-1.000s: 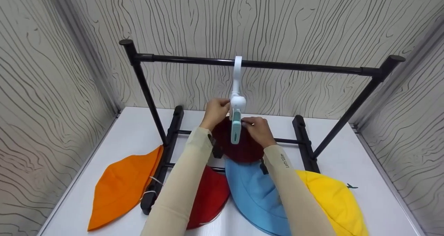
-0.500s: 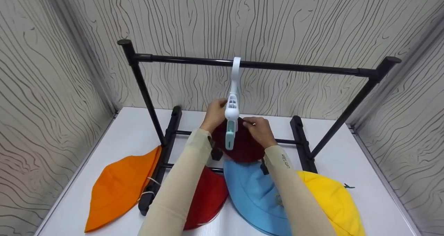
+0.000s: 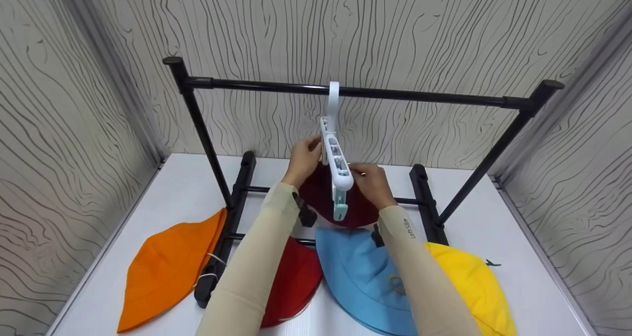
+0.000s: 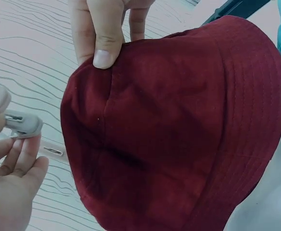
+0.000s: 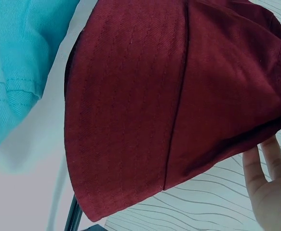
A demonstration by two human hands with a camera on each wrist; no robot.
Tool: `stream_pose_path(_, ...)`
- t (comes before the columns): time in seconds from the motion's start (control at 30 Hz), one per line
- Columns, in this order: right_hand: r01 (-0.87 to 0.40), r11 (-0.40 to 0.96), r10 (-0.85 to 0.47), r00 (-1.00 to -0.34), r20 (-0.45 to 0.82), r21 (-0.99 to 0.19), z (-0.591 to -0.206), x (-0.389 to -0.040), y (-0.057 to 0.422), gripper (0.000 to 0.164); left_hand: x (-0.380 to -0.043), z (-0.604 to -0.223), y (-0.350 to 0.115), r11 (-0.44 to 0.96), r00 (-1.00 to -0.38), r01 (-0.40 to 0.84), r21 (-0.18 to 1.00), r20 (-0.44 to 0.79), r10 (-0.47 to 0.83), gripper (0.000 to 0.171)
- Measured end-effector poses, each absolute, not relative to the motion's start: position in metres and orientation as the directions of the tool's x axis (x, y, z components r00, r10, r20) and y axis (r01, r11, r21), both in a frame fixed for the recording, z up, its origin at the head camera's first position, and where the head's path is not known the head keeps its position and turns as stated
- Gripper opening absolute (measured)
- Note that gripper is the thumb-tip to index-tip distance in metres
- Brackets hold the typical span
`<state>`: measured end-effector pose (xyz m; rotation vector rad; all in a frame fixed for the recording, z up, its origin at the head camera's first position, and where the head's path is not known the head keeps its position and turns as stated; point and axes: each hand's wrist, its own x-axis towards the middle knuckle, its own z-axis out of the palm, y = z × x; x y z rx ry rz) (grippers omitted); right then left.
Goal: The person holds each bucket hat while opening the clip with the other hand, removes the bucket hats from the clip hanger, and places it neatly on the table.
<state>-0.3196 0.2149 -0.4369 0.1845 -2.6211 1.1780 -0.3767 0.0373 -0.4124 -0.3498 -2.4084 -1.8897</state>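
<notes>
From the black rod hangs a white hanger with pale green and white clips, turned mostly end-on to the head view. My left hand is behind its left side; in the left wrist view the fingers pinch a small clip. Below the hanger is a dark red bucket hat, crown up and brim down. My right hand pinches the top of its crown between thumb and fingers. The green clip at the hanger's near end overlaps the hat in the head view.
A black rack spans the white table. Around its base lie an orange hat, a red hat, a blue hat and a yellow hat. Patterned wall panels enclose the back and sides.
The hanger has swivelled on the rod, its near end swinging toward the camera so its slotted top shows. My left hand has shifted slightly with it; the right keeps its hold on the dark red hat.
</notes>
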Motion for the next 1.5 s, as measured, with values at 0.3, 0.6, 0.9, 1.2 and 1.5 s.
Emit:
stream_pose_path(0.3,-0.209,0.646,-0.003,-0.963,0.271,-0.734,-0.430,-0.313,0.222,0.026,-0.369,-0.410,0.034,0.221,-0.978,0.203,0.954,0.188,0.085,0.039)
stream_pose_path(0.6,-0.194,0.643,0.032,-0.960,0.279,-0.741,-0.425,-0.310,0.231,0.025,-0.365,-0.409,0.030,0.167,-0.974,0.218,0.962,0.203,0.102,0.039)
stream_pose_path(0.9,-0.226,0.658,0.029,-0.946,0.324,-0.718,-0.422,-0.305,0.248,0.025,-0.356,-0.420,0.023,0.155,-0.975,0.204,0.967,0.187,0.117,0.038)
stream_pose_path(1.2,-0.247,0.662,0.033,-0.934,0.356,-0.708,-0.418,-0.296,0.264,0.023,-0.344,-0.432,0.023,0.239,-0.975,0.208,0.949,0.180,0.134,0.035)
stream_pose_path(1.5,-0.221,0.681,0.051,-0.937,0.346,-0.698,-0.411,-0.286,0.276,0.025,-0.330,-0.440,0.021,0.232,-0.972,0.203,0.951,0.168,0.163,0.037)
